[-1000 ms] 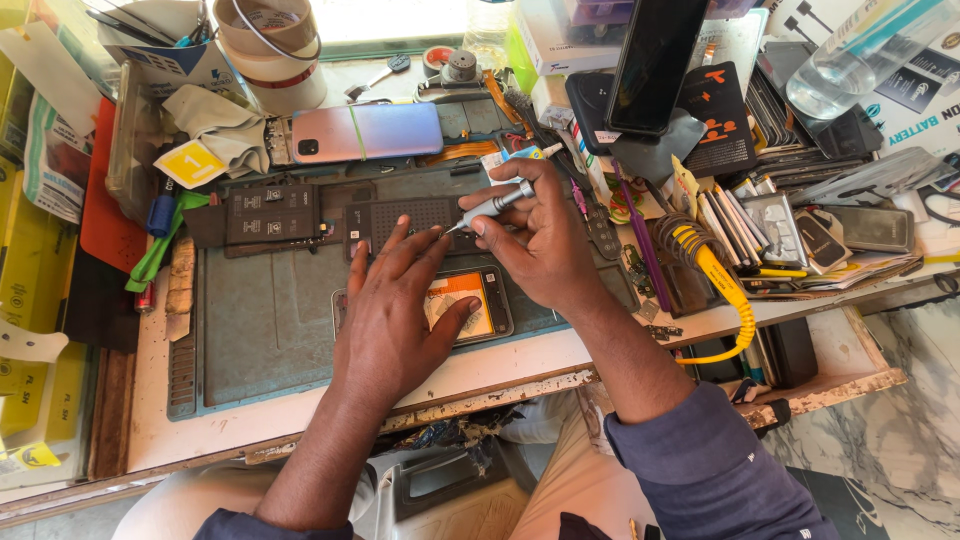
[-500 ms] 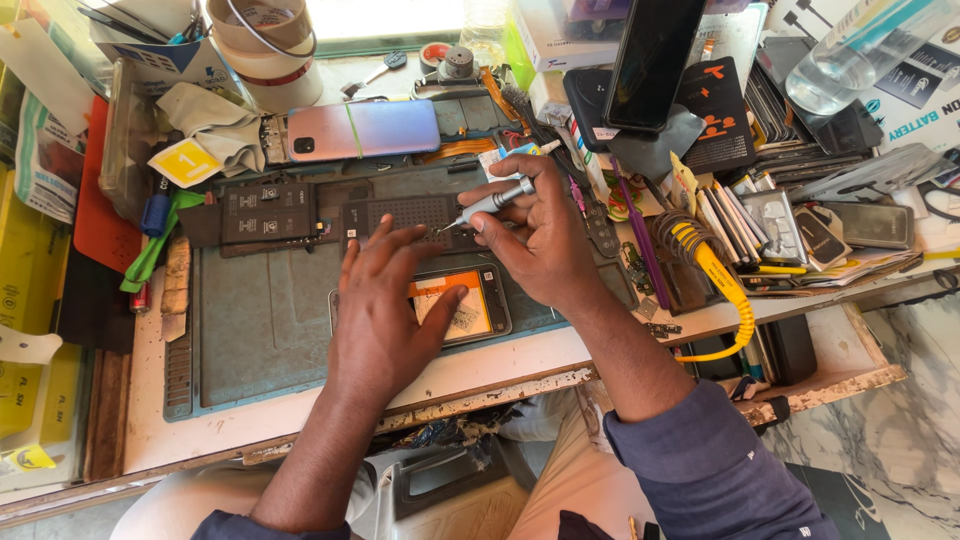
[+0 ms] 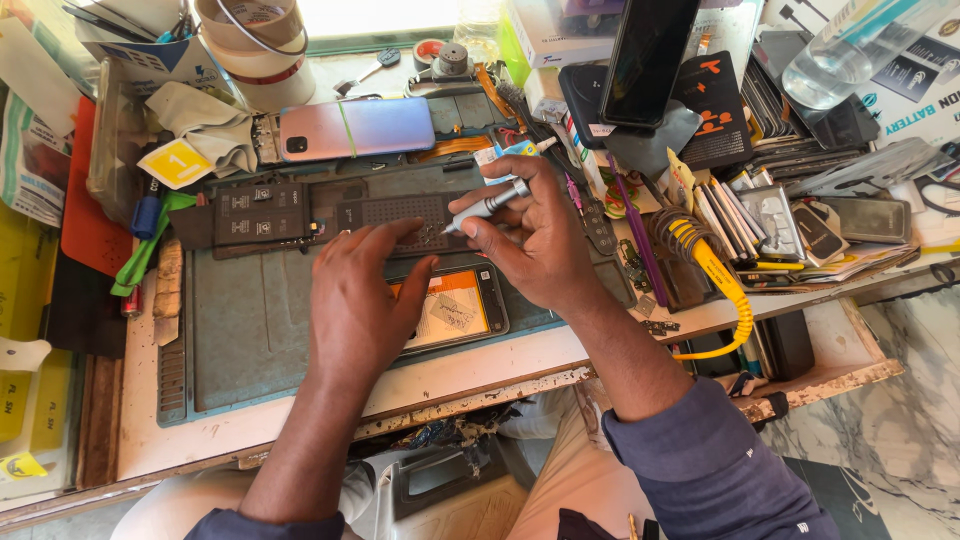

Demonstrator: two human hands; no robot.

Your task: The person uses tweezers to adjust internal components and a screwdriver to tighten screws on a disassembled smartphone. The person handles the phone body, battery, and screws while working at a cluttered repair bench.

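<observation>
This is a small phone repair workshop, and the crowded surface (image 3: 480, 372) shows it: a grey-green work mat (image 3: 250, 330) lies at its middle with an opened phone (image 3: 455, 310) on it. A loose phone back cover (image 3: 358, 128) and black batteries (image 3: 262, 213) lie beside it. Stacks of spare phone parts (image 3: 790, 215), a coiled yellow cable (image 3: 722, 285) and rolls of tape (image 3: 250, 35) crowd the edges, with a marble-patterned floor (image 3: 890, 400) below.
</observation>
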